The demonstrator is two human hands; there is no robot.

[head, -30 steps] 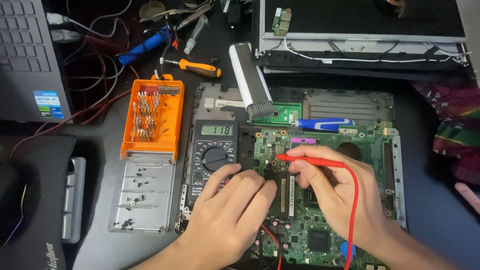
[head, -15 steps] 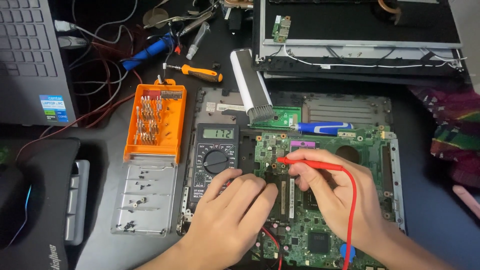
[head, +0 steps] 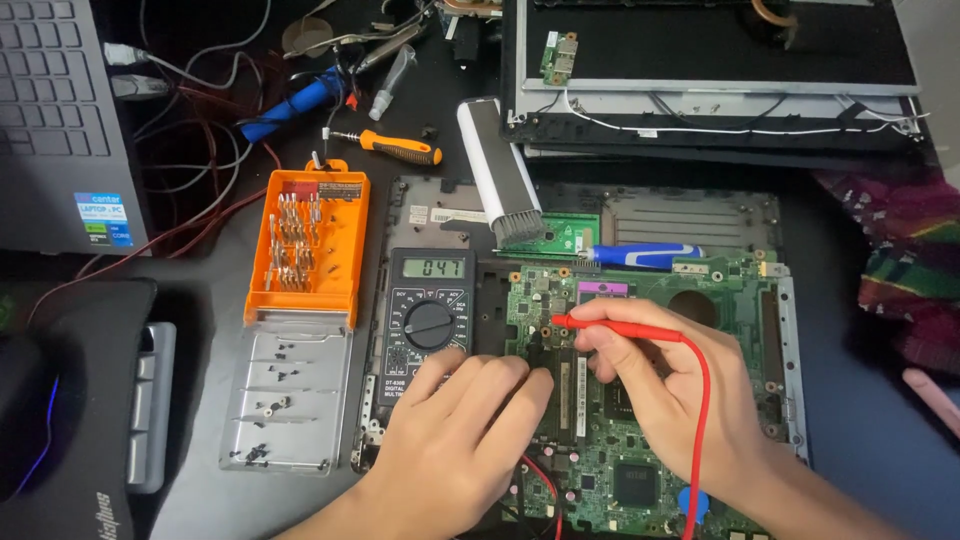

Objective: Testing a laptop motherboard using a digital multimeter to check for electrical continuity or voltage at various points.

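A green laptop motherboard (head: pixel 730 300) lies in an opened grey chassis in front of me. My right hand (head: pixel 670 390) pinches a red multimeter probe (head: pixel 615 327), its tip pointing left onto the board, its red lead (head: pixel 697 420) trailing down. My left hand (head: pixel 460 430) rests curled on the board's left edge beside the black digital multimeter (head: pixel 428 320); whatever it presses under its fingers is hidden. The meter's screen is lit and its dial is turned.
An orange screwdriver-bit case (head: pixel 308 245) with an open grey lid (head: pixel 290 400) sits left of the meter. A white brush (head: pixel 500 170), blue pen (head: pixel 640 255), orange screwdriver (head: pixel 395 148), tangled wires, a grey laptop (head: pixel 60 120) and a detached screen panel (head: pixel 710 70) surround the board.
Both hands stay on the board with the red probe held in place. The view has shifted slightly and the meter's reading has changed.
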